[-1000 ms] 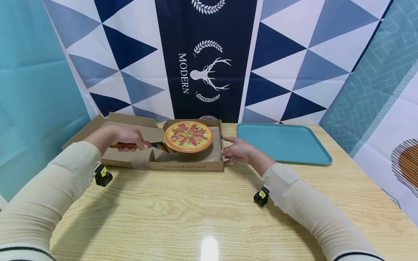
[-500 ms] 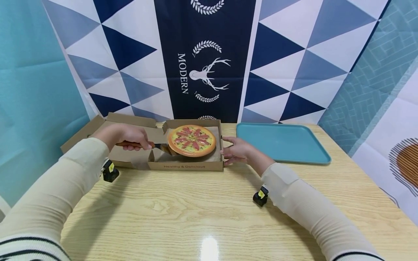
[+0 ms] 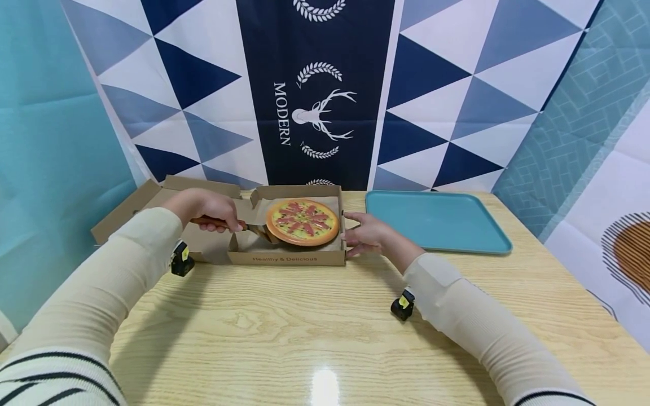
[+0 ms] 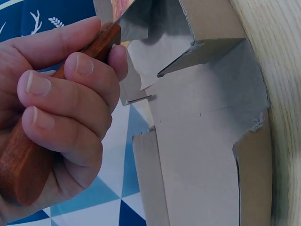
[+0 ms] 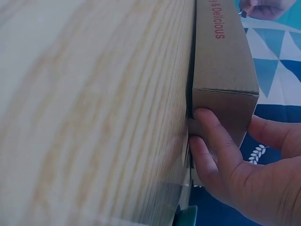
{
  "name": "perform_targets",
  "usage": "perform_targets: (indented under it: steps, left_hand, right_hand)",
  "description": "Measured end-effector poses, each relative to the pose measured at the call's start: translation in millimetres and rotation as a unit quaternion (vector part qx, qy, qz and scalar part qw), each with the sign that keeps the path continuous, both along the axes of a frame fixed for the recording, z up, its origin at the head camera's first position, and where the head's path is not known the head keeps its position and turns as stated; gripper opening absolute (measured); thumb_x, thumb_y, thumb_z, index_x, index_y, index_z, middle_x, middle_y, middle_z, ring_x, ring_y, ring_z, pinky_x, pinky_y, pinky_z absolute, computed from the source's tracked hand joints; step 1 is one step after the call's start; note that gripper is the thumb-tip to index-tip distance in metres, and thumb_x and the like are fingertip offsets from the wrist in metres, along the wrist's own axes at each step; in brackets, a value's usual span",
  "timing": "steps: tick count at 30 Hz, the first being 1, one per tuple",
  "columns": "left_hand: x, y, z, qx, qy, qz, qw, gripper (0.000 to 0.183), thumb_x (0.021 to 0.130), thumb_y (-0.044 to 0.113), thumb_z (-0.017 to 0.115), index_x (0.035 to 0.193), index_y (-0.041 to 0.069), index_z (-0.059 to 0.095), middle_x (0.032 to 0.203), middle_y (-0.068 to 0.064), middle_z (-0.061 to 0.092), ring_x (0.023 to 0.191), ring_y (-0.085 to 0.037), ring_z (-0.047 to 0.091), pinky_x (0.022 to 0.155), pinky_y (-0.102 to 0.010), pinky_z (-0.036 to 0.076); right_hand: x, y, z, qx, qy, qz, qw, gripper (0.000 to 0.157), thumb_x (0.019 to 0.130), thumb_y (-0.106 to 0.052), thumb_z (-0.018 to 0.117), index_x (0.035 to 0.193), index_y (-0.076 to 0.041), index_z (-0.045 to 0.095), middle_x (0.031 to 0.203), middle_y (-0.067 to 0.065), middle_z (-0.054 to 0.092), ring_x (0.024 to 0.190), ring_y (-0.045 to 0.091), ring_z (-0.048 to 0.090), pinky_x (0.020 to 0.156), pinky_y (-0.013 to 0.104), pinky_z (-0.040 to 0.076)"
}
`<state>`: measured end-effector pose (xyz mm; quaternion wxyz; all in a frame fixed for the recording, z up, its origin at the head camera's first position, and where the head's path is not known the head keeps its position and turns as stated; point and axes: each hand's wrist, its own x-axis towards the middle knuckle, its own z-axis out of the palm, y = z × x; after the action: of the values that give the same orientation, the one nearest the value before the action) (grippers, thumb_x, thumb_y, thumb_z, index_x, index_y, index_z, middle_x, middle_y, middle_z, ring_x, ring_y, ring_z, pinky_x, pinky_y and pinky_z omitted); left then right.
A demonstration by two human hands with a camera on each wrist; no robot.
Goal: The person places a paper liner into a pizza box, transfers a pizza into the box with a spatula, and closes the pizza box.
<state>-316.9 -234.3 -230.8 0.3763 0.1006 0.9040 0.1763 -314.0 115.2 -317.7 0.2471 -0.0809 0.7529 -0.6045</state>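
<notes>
My left hand grips the wooden handle of a pizza server, fingers curled round it. The server's blade points right, its tip at the left edge of a round pizza topped with red strips. The pizza is inside the base of an open cardboard pizza box; whether the blade is still under it is hidden. My right hand rests spread against the box's right wall. Its fingers touch the outside low down, and the thumb is near the top edge.
The box's lid lies folded open to the left. A teal tray sits on the wooden table right of the box. A patterned cloth hangs behind the table.
My left hand has moved right with the pizza server. The pizza has shifted right and down, lower into the box. My right hand stays at the box's wall.
</notes>
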Motion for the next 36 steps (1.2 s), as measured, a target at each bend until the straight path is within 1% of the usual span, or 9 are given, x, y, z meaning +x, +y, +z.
perform_targets:
  steps: [8,12,15,17,20,23,28,33,36]
  left_hand:
    - [-3.1,0,3.8,-0.018,-0.007,-0.012,0.9997,0.021,0.098,0.024,0.055,0.085,0.01,0.063,0.062,0.003,0.046,0.051,-0.007,0.039,0.051,-0.021,0.035]
    - [-4.4,5,10.6,-0.058,-0.004,-0.025,0.998,0.02,0.098,0.025,0.055,0.091,0.009,0.064,0.065,0.003,0.048,0.052,-0.007,0.04,0.051,-0.021,0.037]
    - [-5.6,12,17.0,-0.095,0.016,-0.026,0.995,0.019,0.097,0.025,0.057,0.084,0.012,0.063,0.063,0.003,0.048,0.05,-0.007,0.039,0.049,-0.02,0.035]
    - [-6.2,16,20.9,-0.11,0.033,-0.028,0.993,0.022,0.096,0.024,0.058,0.077,0.014,0.061,0.061,0.003,0.046,0.049,-0.007,0.037,0.047,-0.02,0.032]
    - [-6.9,18,25.0,-0.113,0.06,-0.036,0.9911,0.027,0.095,0.022,0.059,0.069,0.016,0.058,0.057,0.003,0.042,0.047,-0.008,0.034,0.045,-0.02,0.028]
    - [-8.2,17,26.9,-0.109,0.067,-0.046,0.9908,0.029,0.096,0.021,0.058,0.067,0.016,0.056,0.056,0.003,0.041,0.047,-0.008,0.033,0.045,-0.021,0.027]
    - [-11.9,17,31.7,-0.118,0.059,-0.034,0.9907,0.023,0.095,0.024,0.06,0.074,0.014,0.062,0.058,0.003,0.044,0.048,-0.008,0.036,0.047,-0.021,0.028]
    - [-16.8,22,41.7,-0.142,0.064,-0.014,0.9876,0.019,0.093,0.027,0.064,0.084,0.012,0.071,0.06,0.003,0.048,0.049,-0.008,0.038,0.047,-0.02,0.032]
    - [-20.5,27,48.8,-0.161,0.064,-0.018,0.9847,0.02,0.093,0.028,0.065,0.088,0.009,0.073,0.061,0.003,0.051,0.049,-0.007,0.039,0.049,-0.02,0.035]
  right_hand:
    - [0.4,0,0.9,0.006,-0.002,-0.002,1.0,0.075,0.098,0.005,0.051,0.157,-0.01,0.008,0.144,0.034,0.035,0.13,0.045,0.042,0.083,0.046,0.055]
    - [0.3,1,0.9,0.006,-0.004,-0.004,1.0,0.075,0.098,0.004,0.051,0.157,-0.011,0.009,0.144,0.034,0.035,0.13,0.045,0.043,0.083,0.046,0.055]
    - [0.0,1,0.6,0.003,-0.005,-0.006,1.0,0.074,0.098,0.004,0.05,0.157,-0.011,0.008,0.145,0.034,0.034,0.129,0.045,0.043,0.082,0.045,0.055]
    - [-0.1,1,0.2,0.003,-0.005,-0.005,1.0,0.074,0.098,0.004,0.05,0.157,-0.011,0.008,0.145,0.034,0.034,0.129,0.045,0.043,0.082,0.045,0.055]
    - [-0.3,1,-0.2,0.005,-0.004,-0.002,1.0,0.074,0.098,0.004,0.05,0.157,-0.01,0.008,0.145,0.034,0.033,0.13,0.045,0.042,0.082,0.045,0.056]
    - [-0.3,0,0.1,0.009,-0.003,-0.001,1.0,0.074,0.098,0.004,0.05,0.157,-0.01,0.008,0.146,0.034,0.032,0.13,0.045,0.042,0.082,0.044,0.056]
    - [-0.6,-1,0.2,0.012,-0.005,0.0,1.0,0.073,0.098,0.004,0.049,0.157,-0.011,0.009,0.146,0.034,0.031,0.131,0.045,0.041,0.082,0.044,0.055]
    - [0.1,-1,0.9,0.012,-0.003,0.003,1.0,0.074,0.098,0.004,0.05,0.157,-0.01,0.008,0.147,0.034,0.031,0.13,0.044,0.042,0.082,0.045,0.055]
    - [-0.4,0,0.5,0.009,-0.003,0.002,1.0,0.074,0.098,0.004,0.05,0.157,-0.01,0.008,0.146,0.034,0.032,0.13,0.044,0.043,0.082,0.045,0.055]
